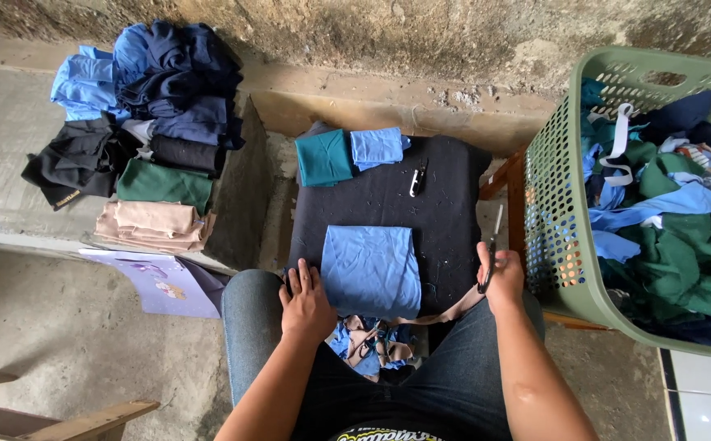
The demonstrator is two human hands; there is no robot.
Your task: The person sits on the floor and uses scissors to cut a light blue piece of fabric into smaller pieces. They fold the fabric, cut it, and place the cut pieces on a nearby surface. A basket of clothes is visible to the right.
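- Left hand is lying flat and open, holding nothing, pinning the blue cloth at its 9 o'clock edge.
- Right hand is gripping scissors at 3 o'clock; probably best keeping cloth taut before cutting.

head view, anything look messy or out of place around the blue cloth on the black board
Mostly tidy. The blue cloth lies folded flat, but a heap of cloth scraps sits bunched on the lap below it, and lint specks dot the black board.
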